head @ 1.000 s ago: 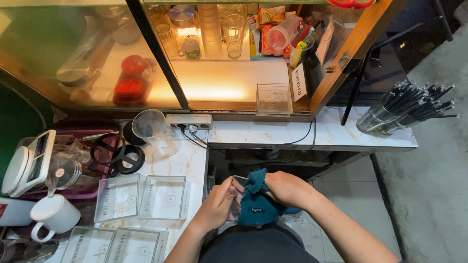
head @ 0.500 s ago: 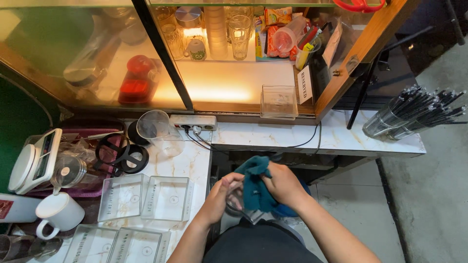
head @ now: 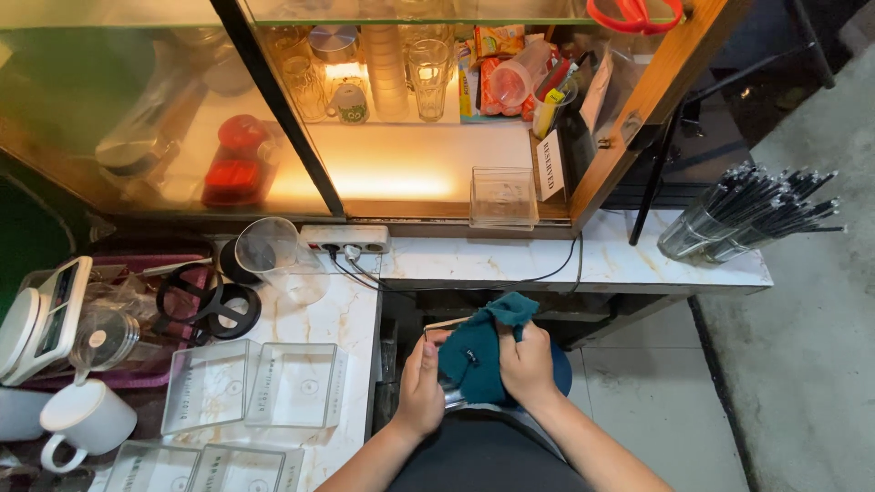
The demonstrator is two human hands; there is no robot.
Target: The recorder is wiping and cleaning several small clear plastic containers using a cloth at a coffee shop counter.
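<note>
My left hand point(head: 421, 387) grips a clear glass-like item point(head: 447, 394) that is mostly covered by a teal cloth point(head: 478, 351). The cloth is pressed around that item by my right hand point(head: 527, 364). Both hands sit close together below the edge of the marble counter point(head: 474, 260), over my lap. What the covered item is exactly stays hidden.
Clear acrylic trays point(head: 251, 387) lie on the counter left of my hands, with a white mug point(head: 87, 424), a scale point(head: 36, 314), a glass jug point(head: 273, 255) and a power strip point(head: 344, 239) beyond. A holder of black straws point(head: 747, 214) stands at right. A lit glass cabinet point(head: 419, 109) is ahead.
The cloth has shifted over the held item as my right hand rubbed it; both hands stay in about the same spot. The view has tilted slightly.
</note>
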